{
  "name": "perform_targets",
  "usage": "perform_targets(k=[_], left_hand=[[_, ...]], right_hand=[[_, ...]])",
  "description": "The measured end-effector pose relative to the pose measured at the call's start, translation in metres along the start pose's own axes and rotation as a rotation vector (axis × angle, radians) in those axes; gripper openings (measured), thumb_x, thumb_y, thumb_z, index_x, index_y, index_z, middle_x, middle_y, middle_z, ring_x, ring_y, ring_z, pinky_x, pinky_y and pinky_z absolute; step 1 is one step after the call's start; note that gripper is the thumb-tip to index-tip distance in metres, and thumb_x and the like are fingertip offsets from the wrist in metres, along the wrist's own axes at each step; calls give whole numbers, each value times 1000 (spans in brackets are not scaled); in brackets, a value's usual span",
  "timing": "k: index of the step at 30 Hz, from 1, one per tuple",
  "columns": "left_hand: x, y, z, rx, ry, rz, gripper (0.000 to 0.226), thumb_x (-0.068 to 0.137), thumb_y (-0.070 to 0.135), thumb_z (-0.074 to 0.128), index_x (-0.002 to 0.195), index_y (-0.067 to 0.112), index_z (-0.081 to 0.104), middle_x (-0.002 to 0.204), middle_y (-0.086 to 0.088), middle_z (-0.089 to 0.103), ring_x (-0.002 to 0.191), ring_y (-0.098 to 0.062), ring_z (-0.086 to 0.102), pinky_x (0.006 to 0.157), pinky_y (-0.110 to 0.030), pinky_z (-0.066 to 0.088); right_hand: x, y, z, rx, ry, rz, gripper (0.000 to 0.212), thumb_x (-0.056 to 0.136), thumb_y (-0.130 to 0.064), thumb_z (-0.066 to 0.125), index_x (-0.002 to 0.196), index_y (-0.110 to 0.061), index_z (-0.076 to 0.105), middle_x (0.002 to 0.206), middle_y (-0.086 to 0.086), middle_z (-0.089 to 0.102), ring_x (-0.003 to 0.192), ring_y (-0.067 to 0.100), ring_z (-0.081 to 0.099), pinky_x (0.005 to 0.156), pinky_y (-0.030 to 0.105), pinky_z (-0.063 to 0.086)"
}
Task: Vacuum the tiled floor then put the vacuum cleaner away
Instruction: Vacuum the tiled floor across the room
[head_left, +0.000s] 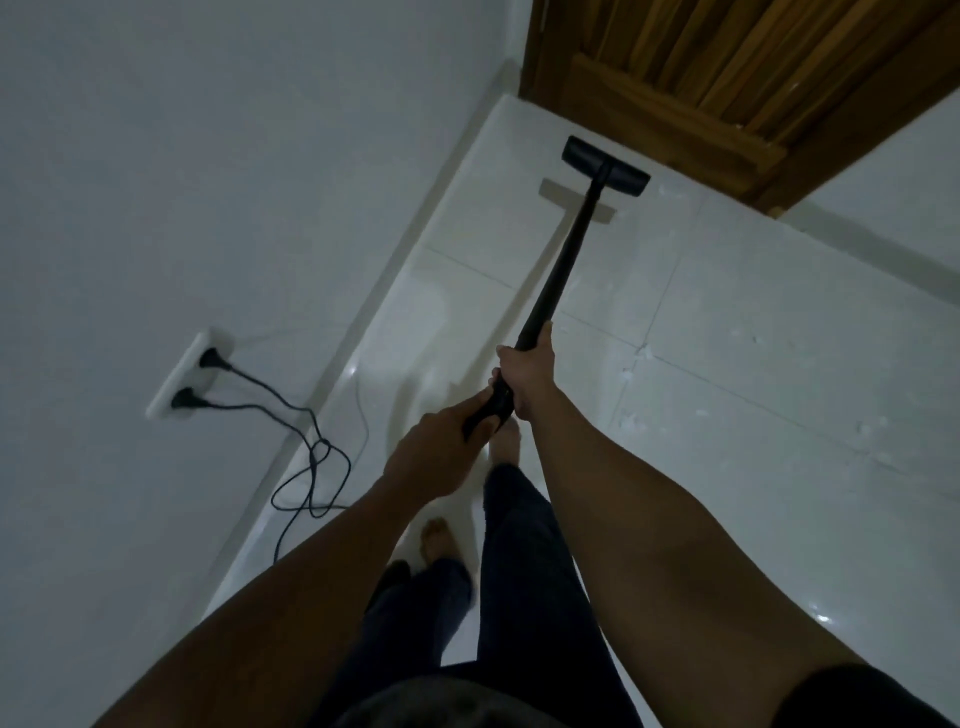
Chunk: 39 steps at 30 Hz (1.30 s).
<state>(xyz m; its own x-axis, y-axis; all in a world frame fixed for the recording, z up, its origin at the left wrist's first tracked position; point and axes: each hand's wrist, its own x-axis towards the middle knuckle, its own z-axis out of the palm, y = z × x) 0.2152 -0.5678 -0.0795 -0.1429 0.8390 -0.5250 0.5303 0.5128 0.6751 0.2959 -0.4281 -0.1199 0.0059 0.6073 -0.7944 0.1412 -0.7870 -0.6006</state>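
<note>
A black vacuum wand (563, 260) stretches forward over the white tiled floor (753, 415). Its flat black floor head (605, 165) sits on the tiles just in front of a wooden door. My right hand (530, 371) grips the wand higher up, fingers wrapped round the tube. My left hand (434, 452) grips the black handle end (485, 410) just behind it. White specks of debris (636, 364) lie scattered on the tiles to the right of the wand. The vacuum's body is out of view.
A wooden door (727, 88) closes the far end. The white wall on the left carries a socket (189, 371) with two black plugs. Their cables (311, 467) loop on the floor along the skirting. My bare feet (441, 540) stand below my hands.
</note>
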Motion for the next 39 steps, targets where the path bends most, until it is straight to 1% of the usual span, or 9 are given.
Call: perform_targets(k=[3, 5, 11, 17, 24, 30, 35, 37, 39], left_hand=[[-55, -11, 21, -25, -12, 31, 43, 100, 57, 38, 138, 67, 20, 96, -5, 74, 78, -19, 71, 76, -44, 61], [-87, -19, 38, -41, -20, 47, 44, 101, 57, 38, 136, 72, 16, 86, -2, 74, 69, -16, 70, 70, -43, 60], [-163, -43, 84, -55, -12, 32, 46, 101, 56, 40, 145, 61, 27, 94, -3, 76, 73, -16, 71, 73, -42, 60], [-238, -50, 134, -15, -3, 27, 47, 103, 49, 41, 150, 45, 38, 88, 3, 73, 74, -12, 69, 75, -38, 59], [-345, -77, 195, -54, -34, 100, 43, 105, 42, 41, 148, 38, 41, 68, 4, 65, 55, -9, 62, 59, -31, 54], [-415, -120, 221, -110, -17, 48, 41, 102, 42, 47, 143, 38, 48, 83, 15, 62, 75, -3, 65, 69, -17, 53], [-491, -170, 232, -174, -25, 113, 44, 102, 43, 49, 146, 36, 48, 89, 19, 60, 77, 5, 64, 72, -22, 57], [-522, -186, 234, -179, -3, 137, 42, 102, 41, 51, 144, 35, 50, 97, 27, 56, 84, 18, 59, 73, -10, 51], [-560, -199, 235, -205, -20, 108, 43, 102, 44, 50, 145, 37, 49, 96, 19, 65, 81, 9, 64, 73, -15, 54]], right_hand=[[-43, 40, -19, -26, -6, -1, 96, 98, 3, 54, 162, -42, 0, 105, 15, 60, 52, 19, 52, 49, 32, 52], [-65, 68, -29, -32, 8, 21, 94, 99, 0, 54, 162, -43, -1, 107, 16, 61, 53, 19, 53, 51, 32, 53], [-106, 146, -54, -34, 32, 53, 78, 105, -25, 54, 162, -44, 4, 103, 12, 63, 54, 19, 54, 54, 33, 54], [-153, 214, -93, -41, -10, 71, 74, 106, -24, 50, 162, -43, 5, 113, 10, 56, 56, 17, 53, 50, 29, 51], [-233, 303, -133, -77, -44, 87, 73, 107, -18, 46, 163, -38, 4, 118, 10, 51, 54, 17, 51, 50, 30, 51], [-288, 373, -136, -102, -61, 118, 70, 107, -15, 44, 164, -33, 7, 115, 12, 50, 56, 18, 52, 50, 30, 49], [-338, 447, -123, -220, -42, 52, 62, 106, -15, 45, 162, -20, 19, 117, 16, 55, 84, 30, 60, 77, 43, 57], [-362, 473, -118, -218, -31, 58, 59, 105, -15, 43, 161, -19, 23, 109, 17, 61, 77, 28, 60, 69, 39, 56], [-392, 501, -114, -202, -22, 78, 53, 107, -17, 38, 158, -19, 27, 93, 13, 60, 63, 22, 58, 58, 35, 53]])
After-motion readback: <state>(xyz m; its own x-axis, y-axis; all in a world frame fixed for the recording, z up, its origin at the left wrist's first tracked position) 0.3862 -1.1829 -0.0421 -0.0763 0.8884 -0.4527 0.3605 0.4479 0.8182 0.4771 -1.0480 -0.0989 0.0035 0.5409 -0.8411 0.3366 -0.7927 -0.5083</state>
